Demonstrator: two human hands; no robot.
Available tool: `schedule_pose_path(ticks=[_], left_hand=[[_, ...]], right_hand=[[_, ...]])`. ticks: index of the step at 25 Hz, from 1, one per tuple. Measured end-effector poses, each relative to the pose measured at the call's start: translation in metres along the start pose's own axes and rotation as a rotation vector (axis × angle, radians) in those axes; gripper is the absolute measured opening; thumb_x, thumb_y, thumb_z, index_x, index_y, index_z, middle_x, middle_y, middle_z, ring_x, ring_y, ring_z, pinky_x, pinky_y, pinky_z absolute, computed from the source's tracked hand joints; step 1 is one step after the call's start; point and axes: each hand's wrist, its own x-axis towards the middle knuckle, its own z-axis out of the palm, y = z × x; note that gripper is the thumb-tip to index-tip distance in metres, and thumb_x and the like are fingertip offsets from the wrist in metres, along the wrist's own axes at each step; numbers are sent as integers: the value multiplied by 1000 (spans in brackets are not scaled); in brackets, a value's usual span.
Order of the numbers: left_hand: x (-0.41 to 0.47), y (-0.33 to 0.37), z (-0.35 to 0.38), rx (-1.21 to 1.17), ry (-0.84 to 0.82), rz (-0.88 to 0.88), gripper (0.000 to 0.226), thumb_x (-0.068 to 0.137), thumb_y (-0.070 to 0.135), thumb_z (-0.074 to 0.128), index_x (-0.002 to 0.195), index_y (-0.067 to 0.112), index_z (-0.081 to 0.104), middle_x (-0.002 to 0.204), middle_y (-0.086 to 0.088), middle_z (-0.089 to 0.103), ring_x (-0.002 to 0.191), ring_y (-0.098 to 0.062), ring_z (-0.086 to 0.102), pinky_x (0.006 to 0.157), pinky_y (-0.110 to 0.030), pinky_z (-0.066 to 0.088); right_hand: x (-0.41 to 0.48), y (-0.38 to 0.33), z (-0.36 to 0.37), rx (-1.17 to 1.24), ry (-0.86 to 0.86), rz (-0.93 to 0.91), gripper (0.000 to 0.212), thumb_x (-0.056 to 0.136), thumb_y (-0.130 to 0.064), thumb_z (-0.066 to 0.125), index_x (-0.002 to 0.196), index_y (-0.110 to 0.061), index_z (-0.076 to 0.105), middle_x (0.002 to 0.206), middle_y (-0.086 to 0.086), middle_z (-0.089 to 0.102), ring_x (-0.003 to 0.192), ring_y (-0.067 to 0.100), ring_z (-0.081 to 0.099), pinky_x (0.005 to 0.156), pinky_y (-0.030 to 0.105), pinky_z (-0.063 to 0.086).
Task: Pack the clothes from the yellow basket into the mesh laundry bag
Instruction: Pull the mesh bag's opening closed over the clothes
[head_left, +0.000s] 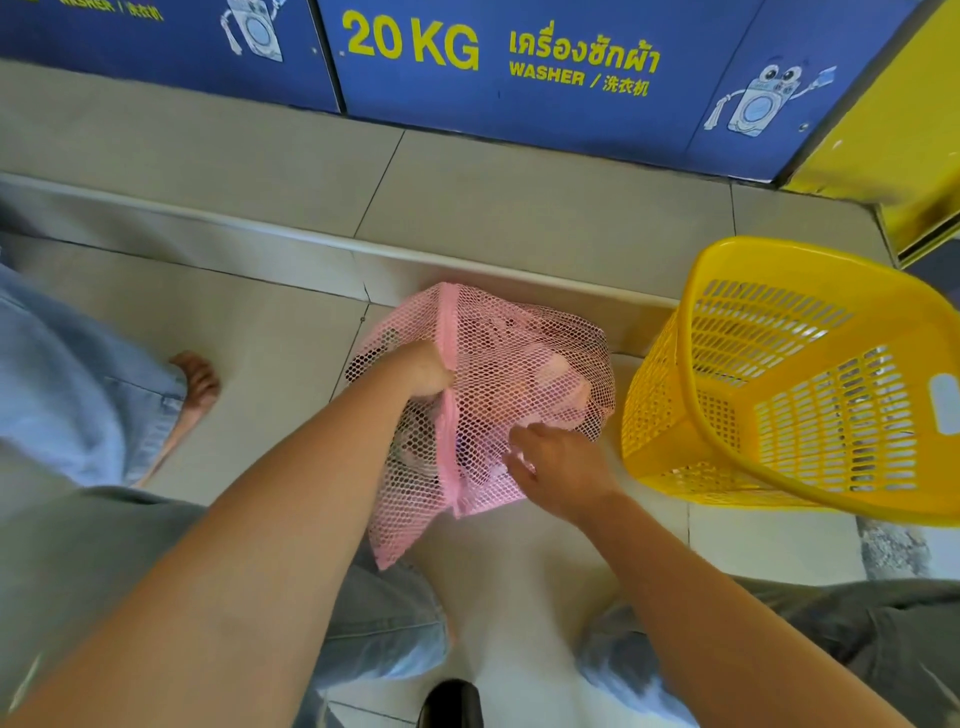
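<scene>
Left hand (428, 371) grip pinching mesh laundry bag (519, 374)

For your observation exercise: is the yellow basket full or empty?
Empty, as far as visible. The yellow basket stands tilted beside the pink mesh bag, and only its bare slotted walls and base show; no clothes lie inside.

Pink mesh bag (498, 384) holding clothes on tiled floor (270, 332), left hand (428, 371) gripping its seam, right hand (558, 470) pinching mesh, yellow basket (800, 379) tilted beside it
</scene>
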Motion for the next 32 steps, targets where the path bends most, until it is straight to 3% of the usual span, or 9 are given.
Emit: schedule_pose_path(ticks=[5,8,12,15,18,23,27,29,32], left_hand=[[-4,-14,40,-187,264,-6,20,100,20,46,113,7,55,100,-7,64,84,-27,67,66,-35,54],[4,-6,50,-694,371,-37,9,101,15,43,106,15,51,92,-8,61,66,-19,58,51,-30,45],[-3,9,32,-1357,-27,13,17,99,23,51,107,9,57,99,-18,67,85,-33,62,82,-48,49],[-19,5,20,-1198,-444,274,42,92,37,58,113,1,59,111,-22,63,100,-34,59,98,-53,43],[-28,-2,2,-1164,-550,336,33,84,31,66,108,10,62,102,-13,68,94,-27,63,88,-42,48],[-17,-30,-28,-464,-291,134,83,70,27,85,140,26,41,132,-1,56,112,-30,61,96,-48,50],[0,-40,-41,307,9,-65,43,86,33,62,124,11,59,128,-15,59,115,-35,57,99,-41,46],[-7,-41,-52,133,17,-2,29,88,33,50,107,15,64,124,-11,62,116,-36,56,100,-44,42],[-32,-23,-64,-787,139,102,36,98,22,46,134,18,50,135,-10,56,122,-35,55,94,-42,46]], right_hand=[[37,11,-20,53,181,173,27,97,-29,47,122,-20,52,115,5,62,97,26,61,77,39,54],[72,15,-35,42,212,173,45,93,-20,54,137,-19,41,131,8,53,114,29,54,91,43,49],[119,18,-62,-146,48,176,99,79,-6,68,151,-33,5,151,12,26,134,35,38,104,50,38],[143,24,-80,-373,-114,-12,101,77,-37,73,150,-44,3,162,9,-1,145,35,19,112,52,29],[150,21,-77,-514,-260,-124,72,76,-46,72,139,-43,39,161,-1,15,147,27,19,114,51,25],[133,29,-88,455,161,355,17,92,-11,42,103,-15,54,90,10,60,84,26,59,68,33,42],[120,30,-99,632,256,410,16,91,-5,34,93,-18,44,72,3,50,68,22,49,56,31,34],[111,35,-106,720,335,457,15,90,-7,36,92,-20,42,69,-3,47,70,21,48,59,32,35],[96,42,-125,667,436,461,13,91,-9,39,92,-22,42,75,3,51,75,22,49,64,32,34]])
